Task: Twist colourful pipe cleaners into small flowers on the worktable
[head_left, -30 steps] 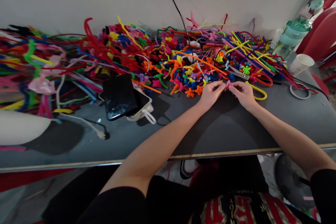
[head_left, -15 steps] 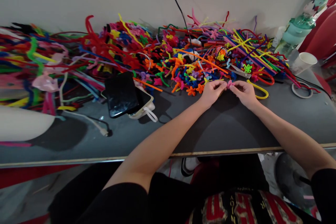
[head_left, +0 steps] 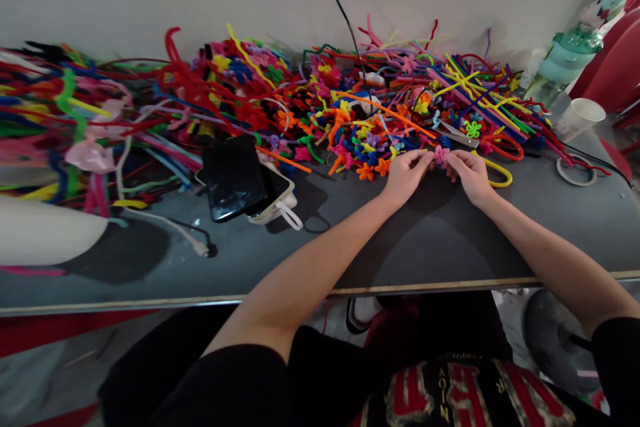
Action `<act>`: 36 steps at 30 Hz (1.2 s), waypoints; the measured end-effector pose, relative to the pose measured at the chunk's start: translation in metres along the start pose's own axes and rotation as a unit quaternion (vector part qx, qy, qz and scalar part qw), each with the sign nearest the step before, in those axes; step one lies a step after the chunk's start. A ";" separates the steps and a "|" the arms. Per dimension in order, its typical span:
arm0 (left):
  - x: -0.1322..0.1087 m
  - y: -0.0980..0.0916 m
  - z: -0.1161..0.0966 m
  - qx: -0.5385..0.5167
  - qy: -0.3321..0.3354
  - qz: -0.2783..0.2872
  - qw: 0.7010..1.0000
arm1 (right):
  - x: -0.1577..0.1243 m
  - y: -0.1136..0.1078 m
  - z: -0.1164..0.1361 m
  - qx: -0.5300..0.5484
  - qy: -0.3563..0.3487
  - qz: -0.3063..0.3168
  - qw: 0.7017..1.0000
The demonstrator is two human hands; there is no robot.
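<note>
"Above the dark tabletop (head_left: 420,253), at the near edge of the colourful heap, where exactly are the two hands?"

"Close together. The left hand (head_left: 406,175) comes in from one side and the right hand (head_left: 471,177) from the other, with a pink flower (head_left: 441,155) in the small gap between them."

"Are they gripping it?"

"Yes, lightly, at the fingertips. The left has its thumb and forefinger pinched on one side of the flower. The right pinches the opposite side, with its other fingers curled underneath, partly hidden."

"And the arms?"

"Both reach forward and slant inward, like two sides of a tent. The left forearm (head_left: 333,257) runs long and diagonal from a bent elbow near the black sleeve (head_left: 245,373); the right forearm (head_left: 545,247) slopes in from the far right. Both hands have their backs turned mostly upward."

"What lies about them?"

"Orange flowers (head_left: 374,169) sit just beyond the left hand, and a yellow loop (head_left: 501,177) lies beside the right. A metal blade (head_left: 457,135) rests a little farther back, near a bright green flower (head_left: 473,128)."
</note>
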State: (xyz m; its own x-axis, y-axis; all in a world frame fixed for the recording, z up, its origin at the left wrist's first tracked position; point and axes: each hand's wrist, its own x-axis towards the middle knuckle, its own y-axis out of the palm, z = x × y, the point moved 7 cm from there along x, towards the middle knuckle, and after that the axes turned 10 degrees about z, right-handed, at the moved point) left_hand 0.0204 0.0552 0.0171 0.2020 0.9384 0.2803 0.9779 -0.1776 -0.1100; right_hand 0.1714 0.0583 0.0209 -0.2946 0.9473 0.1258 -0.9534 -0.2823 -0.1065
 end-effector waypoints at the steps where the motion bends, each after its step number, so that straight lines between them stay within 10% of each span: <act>1: 0.000 0.000 -0.002 0.007 0.010 0.001 1.000 | 0.000 0.000 0.000 -0.005 0.001 0.000 1.000; 22: -0.008 -0.002 -0.032 0.272 0.238 0.021 0.932 | -0.001 0.002 0.001 -0.029 -0.001 0.033 0.999; 36: 0.000 -0.007 -0.010 0.136 0.085 -0.009 0.987 | 0.000 0.001 0.003 -0.017 -0.034 0.017 0.999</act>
State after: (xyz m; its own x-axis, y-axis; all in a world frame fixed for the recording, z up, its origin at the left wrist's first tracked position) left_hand 0.0143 0.0539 0.0272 0.2129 0.8733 0.4382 0.9360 -0.0536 -0.3480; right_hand 0.1701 0.0577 0.0234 -0.3324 0.9244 0.1873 -0.9401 -0.3088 -0.1444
